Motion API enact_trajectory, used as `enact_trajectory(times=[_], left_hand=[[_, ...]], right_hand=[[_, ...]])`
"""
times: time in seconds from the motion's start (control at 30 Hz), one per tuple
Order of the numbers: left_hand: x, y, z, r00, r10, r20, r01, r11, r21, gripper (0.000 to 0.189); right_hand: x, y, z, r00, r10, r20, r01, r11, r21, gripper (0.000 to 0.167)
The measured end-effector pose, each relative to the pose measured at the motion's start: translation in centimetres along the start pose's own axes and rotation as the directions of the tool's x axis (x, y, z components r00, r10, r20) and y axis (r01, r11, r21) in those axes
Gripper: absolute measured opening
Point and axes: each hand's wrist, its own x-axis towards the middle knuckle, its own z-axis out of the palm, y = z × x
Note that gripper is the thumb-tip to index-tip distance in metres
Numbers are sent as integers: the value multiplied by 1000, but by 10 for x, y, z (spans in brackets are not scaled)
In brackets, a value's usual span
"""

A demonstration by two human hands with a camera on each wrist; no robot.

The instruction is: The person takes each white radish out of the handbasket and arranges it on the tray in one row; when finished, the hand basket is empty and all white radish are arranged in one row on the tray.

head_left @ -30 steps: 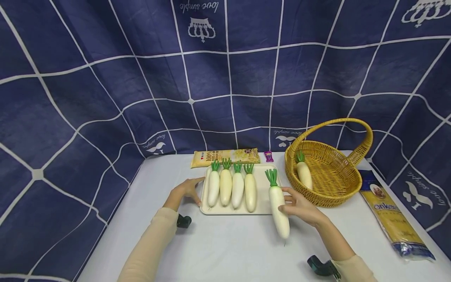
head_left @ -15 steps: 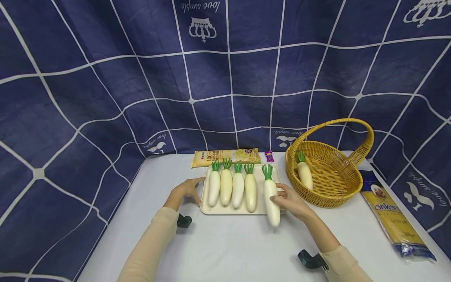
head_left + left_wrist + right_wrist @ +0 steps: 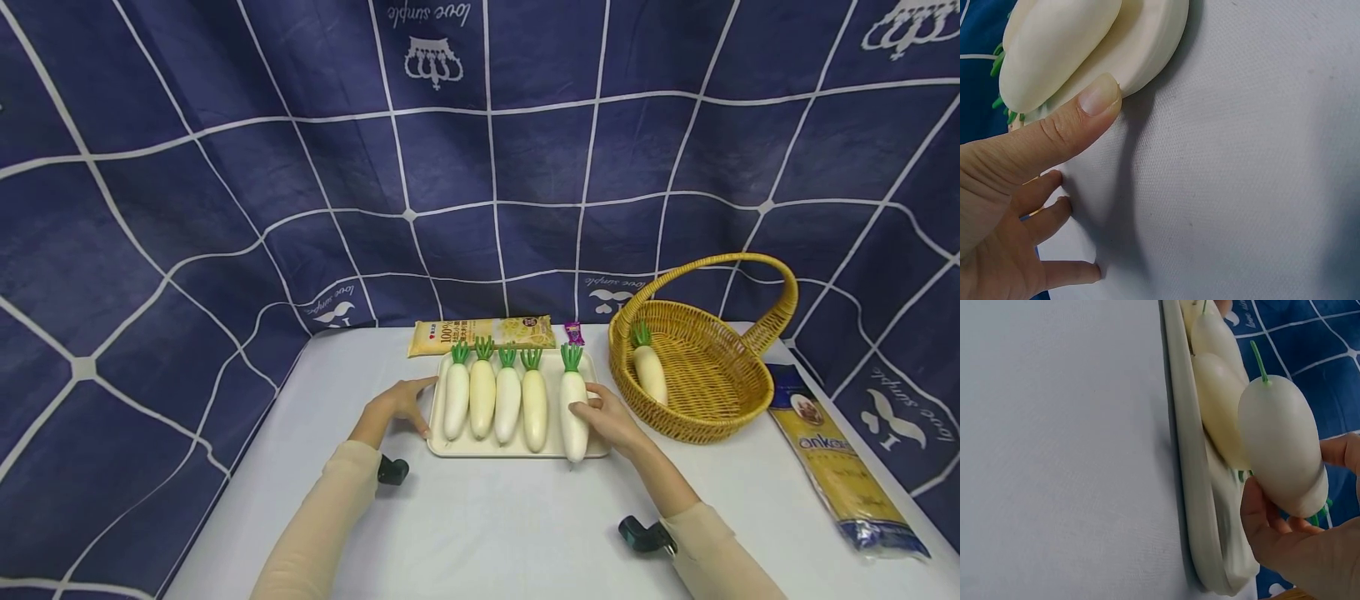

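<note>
My right hand [image 3: 611, 421] grips a white radish [image 3: 574, 425] with a green top, thumb on one side and fingers on the other. In the right wrist view this radish [image 3: 1280, 434] is over the right end of the cream tray [image 3: 553, 417], its thin root tip towards the camera. Several more white radishes [image 3: 507, 404] lie side by side in the tray's left part, tops pointing away. At the tray's left end is my left hand [image 3: 396, 407], fingers spread; its thumb [image 3: 1085, 112] touches the rim in the left wrist view.
A wicker basket [image 3: 708, 425] with a tall handle stands right of the tray, one radish [image 3: 649, 375] inside. Behind the tray lie a yellow food packet [image 3: 442, 335] and a small purple sweet [image 3: 573, 333]. A gold and blue packet [image 3: 840, 458] lies at the far right.
My right hand has carried its radish leftwards and away from me, from the tray's right edge to over its right part. My left hand stays in place.
</note>
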Motion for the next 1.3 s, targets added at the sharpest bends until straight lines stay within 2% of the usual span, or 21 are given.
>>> enact_trajectory(times=[0.5, 0.77, 1.3], left_hand=[[-1, 2, -1, 1000, -16, 7, 16, 1000, 0, 115], [-2, 2, -1, 1000, -5, 5, 5, 1000, 9, 114], [-2, 1, -1, 1000, -8, 2, 8, 1000, 15, 115]], right_hand=[[15, 8, 8, 997, 59, -59, -61, 997, -40, 67], [21, 5, 10, 987, 80, -140, -88, 994, -59, 65], [18, 5, 13, 990, 89, -109, -96, 993, -63, 56]])
